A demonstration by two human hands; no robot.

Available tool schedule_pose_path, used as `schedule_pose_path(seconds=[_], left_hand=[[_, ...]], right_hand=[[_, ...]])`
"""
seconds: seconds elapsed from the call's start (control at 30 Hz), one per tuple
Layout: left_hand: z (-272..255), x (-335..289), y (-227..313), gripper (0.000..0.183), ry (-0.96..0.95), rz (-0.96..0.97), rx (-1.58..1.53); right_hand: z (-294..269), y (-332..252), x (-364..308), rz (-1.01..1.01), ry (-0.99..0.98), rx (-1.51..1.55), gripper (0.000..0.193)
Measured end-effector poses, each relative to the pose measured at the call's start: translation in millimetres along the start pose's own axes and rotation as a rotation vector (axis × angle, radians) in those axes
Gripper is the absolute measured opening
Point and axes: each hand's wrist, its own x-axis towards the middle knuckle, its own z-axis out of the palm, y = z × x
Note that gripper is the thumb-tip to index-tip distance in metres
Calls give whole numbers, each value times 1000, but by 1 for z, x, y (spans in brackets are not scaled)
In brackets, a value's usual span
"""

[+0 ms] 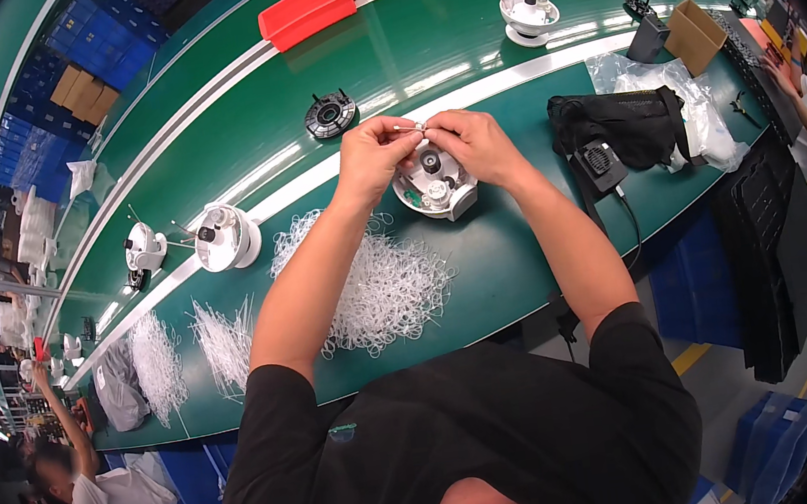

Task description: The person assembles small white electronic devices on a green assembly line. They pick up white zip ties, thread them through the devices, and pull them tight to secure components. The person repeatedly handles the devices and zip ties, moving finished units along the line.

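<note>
My left hand (pixel 372 158) and my right hand (pixel 477 147) meet at the middle of the bench, thumbs and fingertips pinched together. Between them runs a thin white cable (pixel 405 128), its ends partly hidden by the fingers. Right below the fingertips is a round white housing (pixel 458 207), open side up, with a black cylindrical part and small white parts inside. A heap of looped white cables (pixel 383 290) lies beside my left forearm. Just beyond my left hand, a round black base (pixel 330 115) rests on the green surface.
More white housings (pixel 224 239) stand at left and far right. Straighter white cable bundles (pixel 224 350) lie at left. A red bin (pixel 307 12) sits at the back. On the right are a black bag (pixel 615 128), a small black device (pixel 597 166) and a cardboard box (pixel 696 37). Other people work at both sides.
</note>
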Motion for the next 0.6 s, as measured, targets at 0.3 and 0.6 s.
schedule_pose_path(seconds=[0.3,0.6], left_hand=[[1,1,6,14,-62,-63,242],[3,6,0,13,-63,-5,410]], right_hand=[[-3,4,-1,134,-14,259,21],[-8,3,3,158,-94,258,20]])
